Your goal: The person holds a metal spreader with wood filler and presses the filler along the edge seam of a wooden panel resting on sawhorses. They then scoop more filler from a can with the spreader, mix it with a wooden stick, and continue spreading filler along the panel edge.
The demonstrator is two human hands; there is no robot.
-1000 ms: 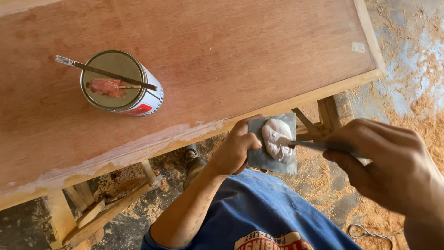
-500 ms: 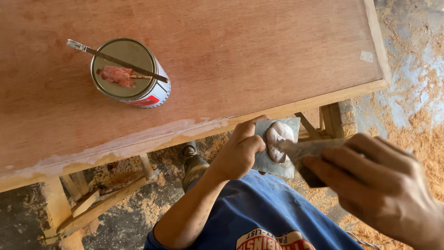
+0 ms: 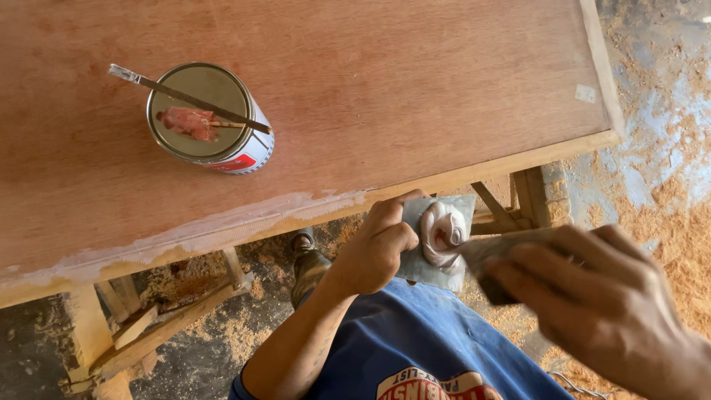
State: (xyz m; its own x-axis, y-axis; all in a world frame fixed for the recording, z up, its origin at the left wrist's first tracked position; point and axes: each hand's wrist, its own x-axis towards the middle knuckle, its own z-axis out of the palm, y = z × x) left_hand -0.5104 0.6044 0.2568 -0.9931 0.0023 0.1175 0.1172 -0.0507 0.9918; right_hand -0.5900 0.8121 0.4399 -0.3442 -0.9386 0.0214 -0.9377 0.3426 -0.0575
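The putty point(image 3: 442, 231) is a soft pink-white lump that sits on a small grey plate point(image 3: 429, 252), just below the front edge of the table point(image 3: 474, 172). The left hand point(image 3: 378, 248) pinches the plate by its left side, thumb on top, and holds it flat like a little tray so the lump does not slide off. The left arm comes up from below, bent at the elbow, over the person's blue shirt point(image 3: 415, 341).

The right hand point(image 3: 592, 311) is closed around a flat scraper point(image 3: 489, 255), with the fingers curled over its handle. The tip of the blade touches the lump from the right. The hand is close to the camera and looks blurry.

Along the table's front edge runs a pale smear of the same stuff. Further back on the wood stands an open tin can point(image 3: 211, 118), well apart from the hands, with a thin stick point(image 3: 185, 96) lying across its top. Sawdust point(image 3: 666, 222) covers the floor.
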